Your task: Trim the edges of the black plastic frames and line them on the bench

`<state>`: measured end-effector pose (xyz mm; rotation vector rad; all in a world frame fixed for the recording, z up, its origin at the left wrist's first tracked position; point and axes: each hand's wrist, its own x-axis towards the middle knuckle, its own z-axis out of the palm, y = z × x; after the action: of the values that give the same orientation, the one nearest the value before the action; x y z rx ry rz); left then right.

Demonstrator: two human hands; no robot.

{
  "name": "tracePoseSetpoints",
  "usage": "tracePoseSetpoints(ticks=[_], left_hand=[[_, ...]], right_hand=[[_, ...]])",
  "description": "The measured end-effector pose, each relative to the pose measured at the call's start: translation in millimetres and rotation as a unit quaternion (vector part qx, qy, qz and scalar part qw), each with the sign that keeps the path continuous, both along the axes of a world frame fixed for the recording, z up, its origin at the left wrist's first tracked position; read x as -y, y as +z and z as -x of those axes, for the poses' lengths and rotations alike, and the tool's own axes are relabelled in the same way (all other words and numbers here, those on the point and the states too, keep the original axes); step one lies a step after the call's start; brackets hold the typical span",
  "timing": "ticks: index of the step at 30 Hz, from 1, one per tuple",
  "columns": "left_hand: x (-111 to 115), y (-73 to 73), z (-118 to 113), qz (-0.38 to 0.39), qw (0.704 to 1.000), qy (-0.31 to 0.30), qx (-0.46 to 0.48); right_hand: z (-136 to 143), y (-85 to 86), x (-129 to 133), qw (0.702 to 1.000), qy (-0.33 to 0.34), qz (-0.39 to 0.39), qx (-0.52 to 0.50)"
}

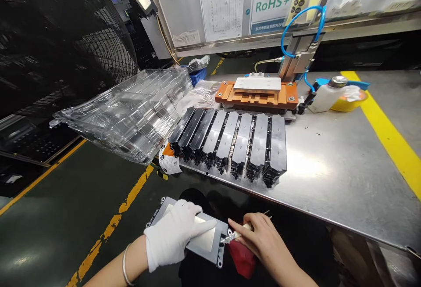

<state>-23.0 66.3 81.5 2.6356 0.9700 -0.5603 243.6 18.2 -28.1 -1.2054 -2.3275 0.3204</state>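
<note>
While the worktop (329, 177) carries a row of black parts (230, 142) beside a stack of clear trays (131, 107), both hands work below its near edge. A grey plate (210, 245) lies there, flat under the gloved left hand (174, 238), whose fingers spread across it and press it down, forearm coming in from the lower left. Touching the plate's right edge, the bare right hand (259, 238) is curled tight round a small blade (232, 235), its tip at the plate's rim.

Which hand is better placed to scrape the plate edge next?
Likely right: the bare right hand already holds the small blade tool at the flat grey metal plate. The white-gloved left hand presses the plate flat.
</note>
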Motion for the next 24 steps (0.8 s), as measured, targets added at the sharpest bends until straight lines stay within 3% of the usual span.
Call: tracePoseSetpoints(ticks=[4,7,10,13,24], left_hand=[[2.2,-2.4,-1.4,0.011,1.000,0.011,-0.018],[14.0,-16.8,-2.3,-0.035,0.995,0.093,-0.012],[28.0,-34.1,-2.3,-0.079,0.983,0.166,0.003],[37.7,-45.2,-2.6,-0.099,0.976,0.195,0.012],[49.1,-56.0,-0.4,-0.150,0.968,0.199,0.041]], right_hand=[[2.7,-1.1,4.3,0.999,-0.017,0.028,-0.007],[8.2,0.8,15.9,0.981,-0.058,0.167,-0.076],[18.0,6.4,27.3,0.892,-0.080,0.413,-0.169],[29.2,10.7,31.1,0.807,-0.077,0.545,-0.214],[39.9,1.8,27.9,0.775,-0.085,0.579,-0.239]])
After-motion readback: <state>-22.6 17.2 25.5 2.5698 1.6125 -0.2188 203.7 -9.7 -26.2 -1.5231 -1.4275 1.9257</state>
